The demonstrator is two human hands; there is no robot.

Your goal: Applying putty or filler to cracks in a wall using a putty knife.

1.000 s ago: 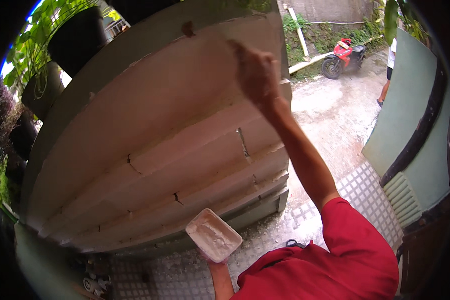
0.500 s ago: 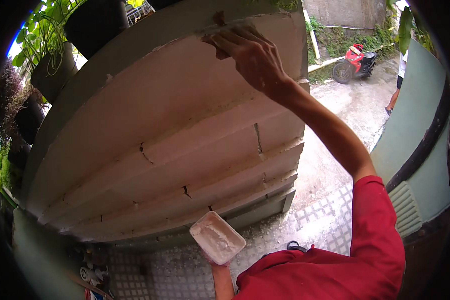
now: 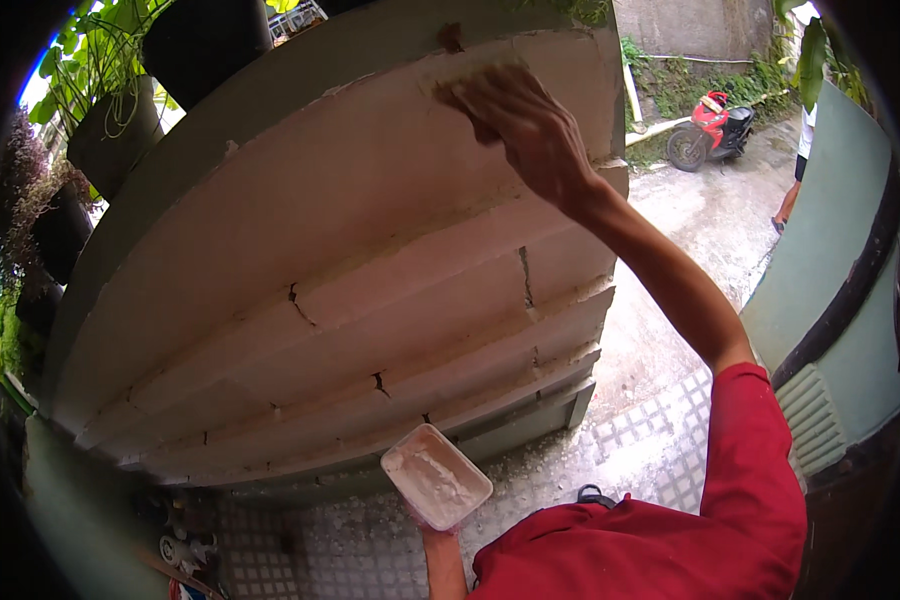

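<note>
My right hand [image 3: 530,125] is raised to the top of the pale pink stepped wall face [image 3: 270,200], near its far right end. Its fingers press a flat, pale-edged scraper [image 3: 480,76] against the surface; most of that tool is hidden behind them. Low in the middle, my left hand [image 3: 438,530] holds a white rectangular plastic tub [image 3: 436,478] from beneath, its fingers mostly out of sight. White paste, like wall putty, coats the inside of the tub.
Dark cracks [image 3: 380,384] run through the lower ledges. Black plant pots [image 3: 205,50] stand along the top at left. Patterned tiles [image 3: 320,550] cover the floor. Beyond the opening are a red motorcycle [image 3: 708,130] and a partly hidden person [image 3: 795,170].
My right hand has drawn slightly down and to the right along the wall, and the tool's pale edge shows more. The tub stays in my left hand, nearly still.
</note>
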